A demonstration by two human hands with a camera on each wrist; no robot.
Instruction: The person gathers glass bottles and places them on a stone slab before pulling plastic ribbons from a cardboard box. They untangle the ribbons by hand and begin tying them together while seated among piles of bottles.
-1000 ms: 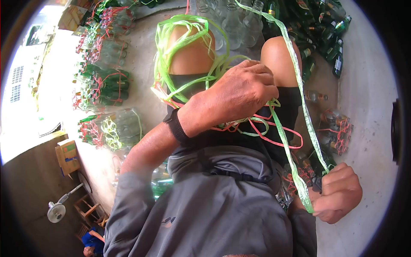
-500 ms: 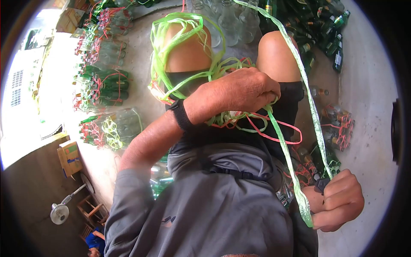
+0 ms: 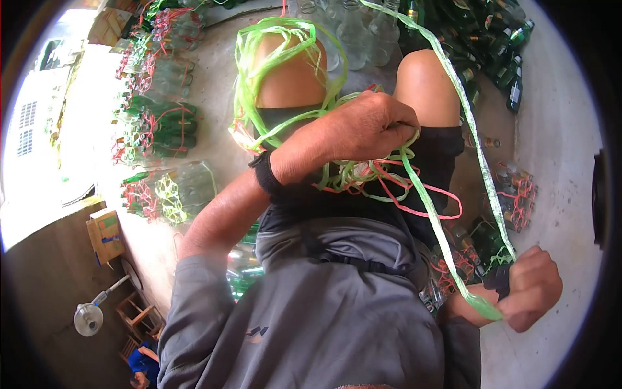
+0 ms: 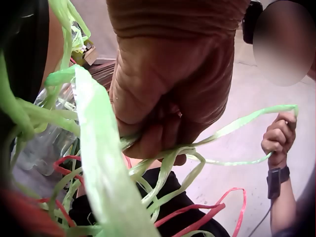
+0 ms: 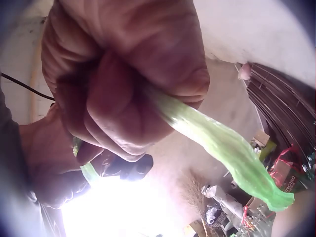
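Observation:
A band of light green plastic twine [image 3: 435,227] runs between the hands. My left hand [image 3: 369,126], over the lap, pinches it beside a knotted tangle of green and pink twine [image 3: 363,174]. Out to the right, my right hand [image 3: 532,288] grips the same twine in curled fingers, and another length [image 3: 476,146] rises from it past the knee to the top of the head view. In the right wrist view a flat, wrinkled green strip [image 5: 222,145] comes out of the fist. Loose loops of green twine [image 3: 249,84] drape over the left knee.
Clear bottles [image 3: 353,39] stand beyond the knees, and dark green bottles [image 3: 479,39] lie piled at upper right. Bundles of bottles tied with twine [image 3: 162,129] line the left side. A pink loop [image 3: 447,211] hangs over the lap. A fan [image 3: 88,319] and a person in blue [image 3: 141,363] are at lower left.
My right hand dips slightly, then moves outward to the right and back up, drawing the green twine along with it. The left hand stays nearly in place over the lap.

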